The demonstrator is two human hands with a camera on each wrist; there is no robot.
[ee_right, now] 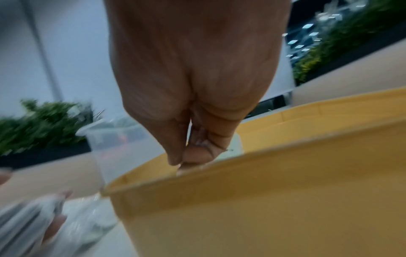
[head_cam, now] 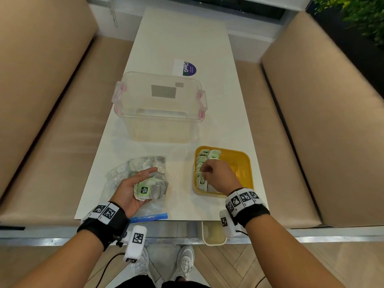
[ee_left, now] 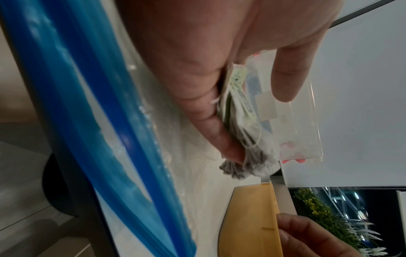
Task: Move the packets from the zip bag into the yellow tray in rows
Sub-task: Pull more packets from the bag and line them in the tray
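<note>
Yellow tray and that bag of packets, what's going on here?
A person is filling the yellow tray with packets. The left hand holds a small stack of packets over the zip bag on the table. The right hand reaches into the tray, fingers pinched, at the row of packets along its left side. The tray's right half is bare.

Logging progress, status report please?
Left hand holds packets over zip bag. Right hand placing in yellow tray. Nothing blocking.

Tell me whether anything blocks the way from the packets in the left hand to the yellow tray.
Nothing visible does. The left hand holds packets over the zip bag; bare table lies between them and the yellow tray.
</note>
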